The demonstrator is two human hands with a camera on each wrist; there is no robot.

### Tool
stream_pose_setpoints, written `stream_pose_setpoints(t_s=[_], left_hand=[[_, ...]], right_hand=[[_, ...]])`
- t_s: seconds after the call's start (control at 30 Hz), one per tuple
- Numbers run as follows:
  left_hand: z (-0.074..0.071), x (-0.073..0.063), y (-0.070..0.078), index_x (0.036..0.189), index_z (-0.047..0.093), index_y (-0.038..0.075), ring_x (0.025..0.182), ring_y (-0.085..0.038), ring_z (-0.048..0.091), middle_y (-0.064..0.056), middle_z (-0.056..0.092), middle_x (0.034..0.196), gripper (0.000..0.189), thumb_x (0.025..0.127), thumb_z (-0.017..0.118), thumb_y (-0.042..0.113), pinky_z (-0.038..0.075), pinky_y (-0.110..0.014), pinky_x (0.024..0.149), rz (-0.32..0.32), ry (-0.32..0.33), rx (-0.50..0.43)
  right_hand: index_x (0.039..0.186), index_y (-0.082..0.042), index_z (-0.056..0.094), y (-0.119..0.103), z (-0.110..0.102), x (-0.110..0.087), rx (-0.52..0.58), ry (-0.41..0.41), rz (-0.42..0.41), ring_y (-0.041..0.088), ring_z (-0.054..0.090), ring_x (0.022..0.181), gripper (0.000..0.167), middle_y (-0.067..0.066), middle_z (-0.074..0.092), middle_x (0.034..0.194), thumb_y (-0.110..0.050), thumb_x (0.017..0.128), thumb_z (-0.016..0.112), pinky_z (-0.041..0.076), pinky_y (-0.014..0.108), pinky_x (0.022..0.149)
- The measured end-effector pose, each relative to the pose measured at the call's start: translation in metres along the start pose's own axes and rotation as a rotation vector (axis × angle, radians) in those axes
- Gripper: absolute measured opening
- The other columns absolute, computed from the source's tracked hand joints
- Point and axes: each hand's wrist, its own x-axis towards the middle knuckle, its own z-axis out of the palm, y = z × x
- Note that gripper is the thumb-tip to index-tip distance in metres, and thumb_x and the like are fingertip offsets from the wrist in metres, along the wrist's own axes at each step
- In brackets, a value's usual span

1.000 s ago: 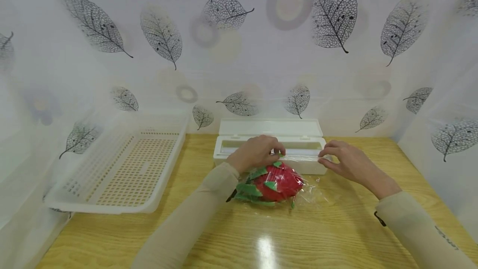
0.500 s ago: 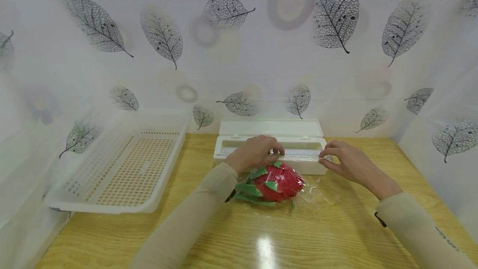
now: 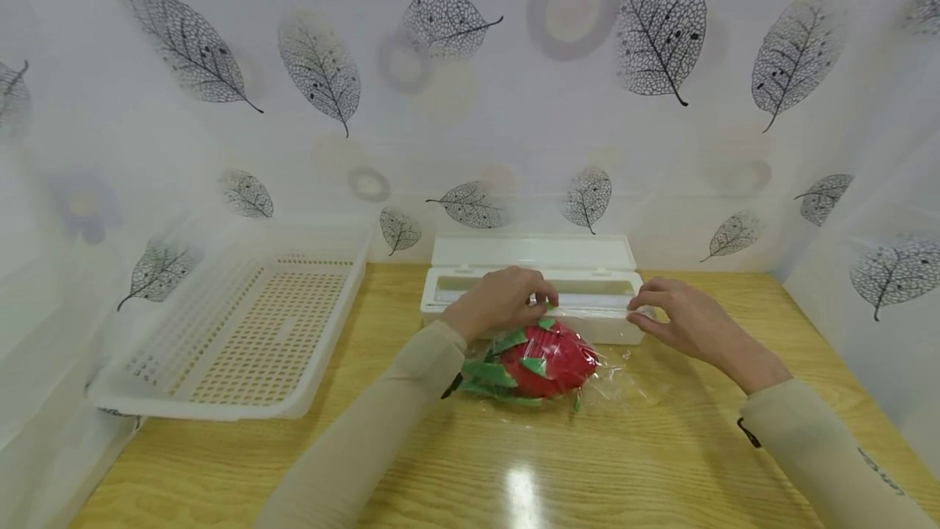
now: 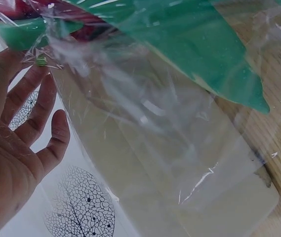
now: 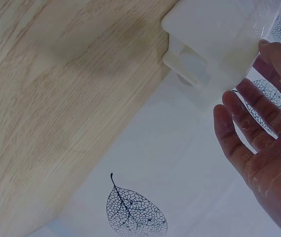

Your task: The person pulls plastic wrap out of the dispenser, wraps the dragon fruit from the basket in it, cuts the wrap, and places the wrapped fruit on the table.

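Note:
A white cling film box stands at the back of the table with its lid raised and a roll inside. In front of it lies a red dragon fruit with green scales, covered by clear cling film that runs from the box. My left hand reaches over the fruit; its thumb and forefinger pinch a small green slider at the box's front edge. With thumb and forefinger, my right hand grips the box's right front corner; the other fingers are loosely bent.
To the left sits a white perforated plastic basket. The wooden table is bordered behind and at both sides by a pale sheet with printed leaves.
My left hand shifts very slightly left along the box's front edge. The right hand, box and dragon fruit stay in place.

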Motion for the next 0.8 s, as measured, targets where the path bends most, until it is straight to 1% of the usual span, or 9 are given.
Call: stream_pose_setpoints(t_s=[0.17, 0.53, 0.8], left_hand=[[0.0008, -0.0011, -0.0009, 0.117, 0.076, 0.023, 0.092, -0.008, 0.064, 0.005, 0.073, 0.113, 0.022, 0.101, 0.062, 0.019, 0.054, -0.023, 0.082, -0.002, 0.006, 0.002], [-0.0003, -0.0027, -0.0030, 0.117, 0.076, 0.022, 0.092, -0.009, 0.064, 0.003, 0.073, 0.113, 0.022, 0.101, 0.062, 0.019, 0.053, -0.023, 0.081, 0.007, 0.009, -0.004], [0.0007, -0.0033, -0.0045, 0.117, 0.076, 0.022, 0.093, -0.008, 0.064, 0.004, 0.073, 0.114, 0.021, 0.101, 0.062, 0.020, 0.054, -0.022, 0.081, 0.019, 0.013, -0.006]], right_hand=[[0.094, -0.015, 0.078, 0.0001, 0.0001, 0.0001, 0.003, -0.015, 0.014, 0.021, 0.069, 0.079, 0.011, 0.001, 0.071, 0.095, -0.014, 0.083, 0.083, 0.058, 0.040, 0.068], [0.093, -0.012, 0.078, -0.0005, 0.0005, 0.0017, -0.002, -0.013, 0.019, 0.021, 0.069, 0.080, 0.009, 0.003, 0.071, 0.094, -0.013, 0.085, 0.081, 0.058, 0.040, 0.069], [0.093, -0.014, 0.078, -0.0001, 0.0001, 0.0005, -0.002, -0.014, 0.026, 0.021, 0.069, 0.081, 0.008, 0.002, 0.072, 0.095, -0.014, 0.086, 0.081, 0.058, 0.041, 0.069]])
